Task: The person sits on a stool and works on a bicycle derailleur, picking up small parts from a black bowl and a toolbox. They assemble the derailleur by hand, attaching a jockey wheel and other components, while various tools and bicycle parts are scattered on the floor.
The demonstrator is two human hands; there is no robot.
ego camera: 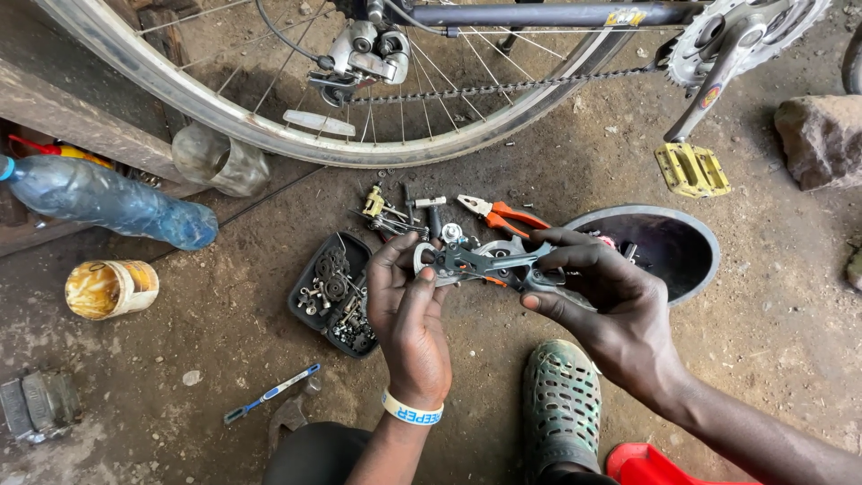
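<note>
Between both hands, above the dirt floor [224, 323], a grey derailleur [480, 262] is held: the left hand [409, 310] keeps a closed grip on its near end, the right hand [602, 296] pinches the far end. Just behind lie orange-handled pliers [503, 216]; a black tray of small parts [334, 292] sits left, a dark bowl [669, 247] right.

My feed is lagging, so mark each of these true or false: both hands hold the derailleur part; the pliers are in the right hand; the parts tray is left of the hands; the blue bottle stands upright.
1. Both hands, left hand and right hand, hold the metal derailleur part: true.
2. Orange-handled pliers in right hand: false, they lie on the ground.
3. Black parts tray left of the hands: true.
4. Blue bottle upright: false, it lies on its side.
</note>
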